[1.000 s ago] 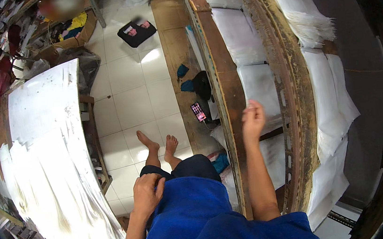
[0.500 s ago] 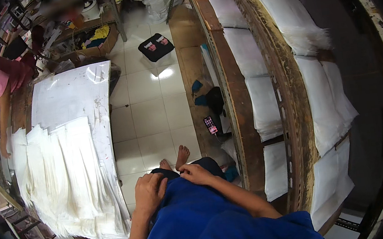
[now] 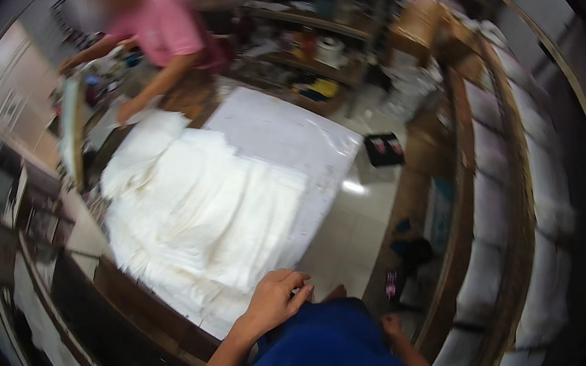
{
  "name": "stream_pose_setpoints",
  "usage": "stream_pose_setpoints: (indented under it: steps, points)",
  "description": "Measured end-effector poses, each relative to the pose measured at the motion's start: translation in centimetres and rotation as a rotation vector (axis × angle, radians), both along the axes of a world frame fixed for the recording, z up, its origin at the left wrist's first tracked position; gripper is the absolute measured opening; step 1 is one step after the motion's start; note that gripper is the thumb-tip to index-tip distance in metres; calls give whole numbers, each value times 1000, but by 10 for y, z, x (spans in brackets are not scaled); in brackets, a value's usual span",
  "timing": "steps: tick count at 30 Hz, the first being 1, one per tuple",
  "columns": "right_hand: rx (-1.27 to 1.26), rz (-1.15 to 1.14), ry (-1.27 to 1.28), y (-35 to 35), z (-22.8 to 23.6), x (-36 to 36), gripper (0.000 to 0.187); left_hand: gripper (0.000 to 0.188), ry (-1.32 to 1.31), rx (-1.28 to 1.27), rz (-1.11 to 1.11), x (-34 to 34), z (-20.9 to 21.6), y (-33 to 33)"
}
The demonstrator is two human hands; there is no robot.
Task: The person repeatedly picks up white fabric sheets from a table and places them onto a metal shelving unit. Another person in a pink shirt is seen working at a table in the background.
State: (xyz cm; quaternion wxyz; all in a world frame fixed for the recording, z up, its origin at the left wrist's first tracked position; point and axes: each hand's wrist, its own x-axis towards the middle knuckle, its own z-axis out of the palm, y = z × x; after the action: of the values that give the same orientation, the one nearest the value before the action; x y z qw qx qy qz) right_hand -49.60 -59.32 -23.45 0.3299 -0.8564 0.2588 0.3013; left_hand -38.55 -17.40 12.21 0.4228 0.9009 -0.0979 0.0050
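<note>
My left hand (image 3: 277, 299) hovers in front of my blue shirt, beside the near corner of the white sheets. Its fingers are loosely bent with the thumb apart, and nothing shows in them. Low at my right side is my right hand (image 3: 391, 325), small and blurred, so its fingers cannot be made out. The broad, rumpled pile of thin white sheets (image 3: 201, 201) lies overlapped on a whitish board (image 3: 294, 128) to my left and ahead.
Across the pile, a person in a pink shirt (image 3: 163, 24) reaches over a cluttered bench. Shelves with stacked white sheets (image 3: 490, 204) run along my right. A black folded cloth (image 3: 383, 149) and a phone (image 3: 391, 284) lie beyond the board. Cartons (image 3: 416, 24) stand at the back.
The view has swung left, bringing the sheet pile and the person into the middle. My left hand has come away from my waist; my right hand has dropped to my side.
</note>
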Motion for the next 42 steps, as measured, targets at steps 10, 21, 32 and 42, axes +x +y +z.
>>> stream_pose_setpoints:
  steps: [10,21,32,42]
  points:
    - [238,313,-139,95,2,92,37,20,-181,75,234,-21,6,55]
    - [220,259,2,75,17,98,41,31,-24,-184,115,-23,19,37]
    - [73,215,-158,15,-25,66,42,39,-1007,-1248,-423,-18,175,-62]
    - [94,0,-202,4,4,43,34,42,-847,-1284,-663,-1,174,-118]
